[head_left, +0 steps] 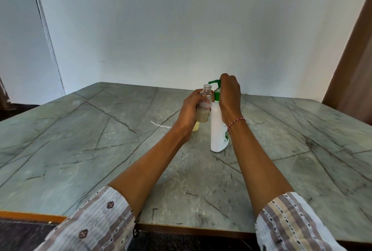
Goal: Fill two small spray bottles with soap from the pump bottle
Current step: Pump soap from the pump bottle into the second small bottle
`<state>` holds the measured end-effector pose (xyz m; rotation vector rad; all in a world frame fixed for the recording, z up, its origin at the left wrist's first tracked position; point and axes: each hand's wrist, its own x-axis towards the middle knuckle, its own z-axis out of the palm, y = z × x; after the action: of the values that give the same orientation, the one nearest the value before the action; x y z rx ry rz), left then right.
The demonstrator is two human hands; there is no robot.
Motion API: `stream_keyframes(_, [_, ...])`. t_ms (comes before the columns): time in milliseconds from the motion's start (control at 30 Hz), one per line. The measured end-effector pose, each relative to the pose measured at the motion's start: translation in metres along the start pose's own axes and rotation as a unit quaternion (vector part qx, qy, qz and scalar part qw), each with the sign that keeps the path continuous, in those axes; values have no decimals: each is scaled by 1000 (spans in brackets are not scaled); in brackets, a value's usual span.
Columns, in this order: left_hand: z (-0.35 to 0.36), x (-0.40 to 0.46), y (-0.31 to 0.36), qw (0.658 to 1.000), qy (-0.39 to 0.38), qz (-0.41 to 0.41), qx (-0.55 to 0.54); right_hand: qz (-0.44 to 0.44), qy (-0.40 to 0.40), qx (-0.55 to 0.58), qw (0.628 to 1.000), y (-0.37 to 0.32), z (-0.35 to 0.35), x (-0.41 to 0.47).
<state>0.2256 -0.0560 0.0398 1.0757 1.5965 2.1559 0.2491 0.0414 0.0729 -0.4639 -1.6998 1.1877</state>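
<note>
Your left hand [189, 109] grips the open spray bottle [204, 107] under the green spout. Your right hand [229, 93] curls over the pump bottle [218, 130] head, standing on the desk [100, 150].

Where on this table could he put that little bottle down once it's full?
The wide bare stretch of table right of the pump bottle is free, as is the near strip between his forearms. It is crowded behind the left hand, which holds the small clear bottle: another small bottle and a thin white tube lie there. The right hand rests on the pump.
</note>
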Motion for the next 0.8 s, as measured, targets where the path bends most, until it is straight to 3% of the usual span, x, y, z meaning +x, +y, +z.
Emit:
stream_keyframes(167, [-2, 0, -1, 1000, -9, 0, -13, 12, 15, 72, 997, -1, 1, -2])
stream_keyframes(800, [2, -1, 0, 1000, 7, -8, 11, 14, -8, 55, 998, -2, -1, -1])
